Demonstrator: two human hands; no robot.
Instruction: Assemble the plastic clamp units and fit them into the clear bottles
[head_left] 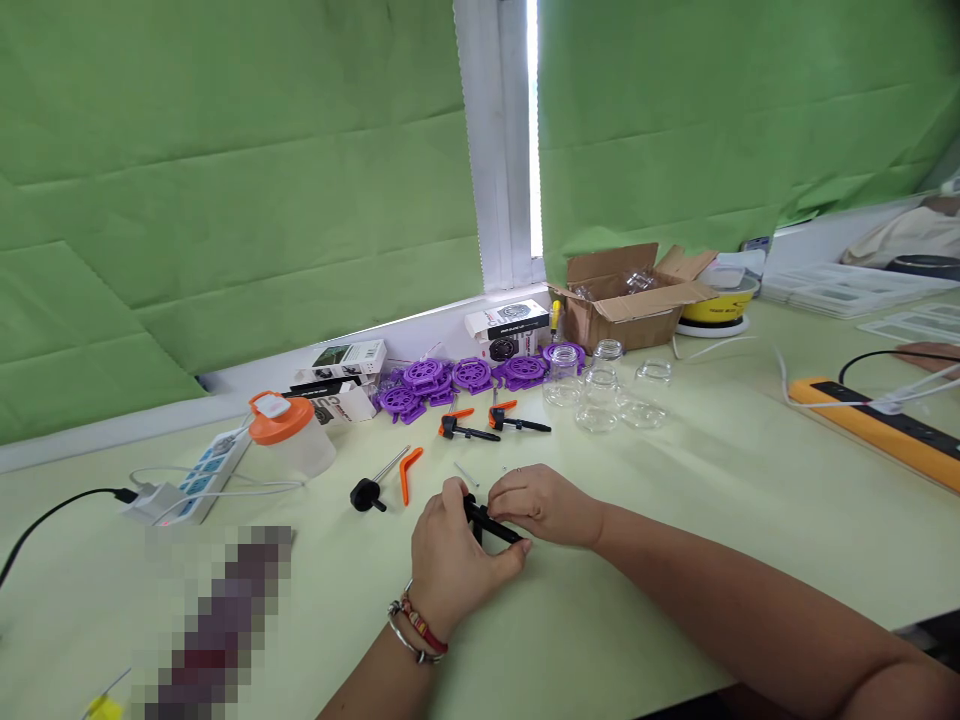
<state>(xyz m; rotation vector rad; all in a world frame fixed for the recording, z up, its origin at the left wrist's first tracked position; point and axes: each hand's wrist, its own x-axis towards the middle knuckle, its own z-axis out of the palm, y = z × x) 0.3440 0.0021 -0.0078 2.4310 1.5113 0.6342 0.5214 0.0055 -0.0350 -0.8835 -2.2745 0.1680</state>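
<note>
The left wrist (435, 603) wears red and silver bracelets (426, 629).

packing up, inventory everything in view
black part: one, black, between hands
bent piece: one, orange, centre
rodded piece: one, black, centre
assemblies: two, black/orange, centre
discs: several, purple, rear
jars: four, clear, centre
boxes: several, white, rear
carton: one, brown, rear
bowl: one, yellow, rear
cup: one, clear/orange, left
power strips: two, white/orange, sides
cables: several, mixed, sides
trays: several, white, right
sheets: several, green, rear
left hand: one, bare, centre
right hand: one, bare, centre
</note>
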